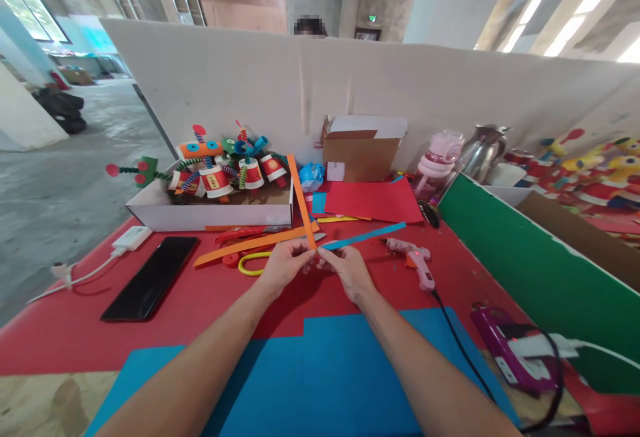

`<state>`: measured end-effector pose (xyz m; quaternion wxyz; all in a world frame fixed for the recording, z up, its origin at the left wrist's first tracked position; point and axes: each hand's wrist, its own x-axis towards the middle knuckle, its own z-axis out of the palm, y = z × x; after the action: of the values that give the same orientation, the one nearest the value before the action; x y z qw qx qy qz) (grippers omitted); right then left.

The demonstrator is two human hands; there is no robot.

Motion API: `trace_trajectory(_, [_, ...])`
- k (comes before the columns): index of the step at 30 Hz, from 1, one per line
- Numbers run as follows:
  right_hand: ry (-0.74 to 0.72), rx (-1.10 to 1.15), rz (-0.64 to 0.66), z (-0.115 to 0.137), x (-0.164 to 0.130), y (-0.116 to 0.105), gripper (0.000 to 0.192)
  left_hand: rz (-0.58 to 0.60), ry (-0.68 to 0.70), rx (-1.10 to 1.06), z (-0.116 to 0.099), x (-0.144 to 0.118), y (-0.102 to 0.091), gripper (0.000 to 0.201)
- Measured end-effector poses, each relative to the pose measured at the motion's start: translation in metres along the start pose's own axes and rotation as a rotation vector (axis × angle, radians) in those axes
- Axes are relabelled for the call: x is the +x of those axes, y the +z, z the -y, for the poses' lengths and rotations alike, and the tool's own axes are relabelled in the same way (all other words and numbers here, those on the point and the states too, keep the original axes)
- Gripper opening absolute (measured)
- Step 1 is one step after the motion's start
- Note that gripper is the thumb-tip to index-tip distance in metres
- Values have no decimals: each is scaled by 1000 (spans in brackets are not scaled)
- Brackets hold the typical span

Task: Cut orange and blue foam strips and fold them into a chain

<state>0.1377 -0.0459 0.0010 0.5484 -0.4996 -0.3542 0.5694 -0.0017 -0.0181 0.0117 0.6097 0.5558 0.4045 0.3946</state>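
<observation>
In the head view, an orange paper strip (302,200) and a blue paper strip (367,235) are pinched together where their ends meet, just above the red table (210,304). The left hand (285,265) is closed on the orange strip's lower end, and the right hand (345,269) is closed on the near end of the blue strip; the fingertips of both hands are touching at the joint. The orange strip is held pointing up and away, the blue one out to the right.

The joint could slip out of square if either pinch is loosened, since both strips are long and unsupported. The blue strip's free end hangs near the pink glue gun (414,260), whose tip could mark or stick it. A second orange strip (250,245) and yellow-handled scissors (253,260) lie just beside the left hand and could be caught.
</observation>
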Motion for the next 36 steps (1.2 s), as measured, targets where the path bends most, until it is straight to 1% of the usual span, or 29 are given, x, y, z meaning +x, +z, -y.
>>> trace_trajectory(5, [-5,30,-14,-1,0,1,29,17,4,-19,-3,-2,2,25])
trace_trajectory(10, [-42,50,-64,0,0,3,26,-33,-12,-132,-1,-2,5,27])
trace_trajectory(12, [-41,57,-33,-1,0,2,24,-56,-33,-163,1,-1,5,28])
trace_trajectory(14, [-28,87,27,-2,1,0,23,-78,-48,-195,3,0,3,29])
trace_trajectory(17, [-13,166,72,-4,4,-2,26,-94,-43,-250,4,0,2,30])
trace_trajectory(21, [-2,241,89,-4,4,-2,30,-66,-58,-261,2,-1,3,31])
trace_trajectory(25, [6,231,113,-2,2,0,31,-55,-73,-242,0,-3,5,30])
trace_trajectory(30, [4,222,105,-1,-1,2,36,-84,-68,-242,1,-3,7,30])
trace_trajectory(36, [7,219,92,-3,-1,2,34,-116,-75,-286,3,-3,9,32])
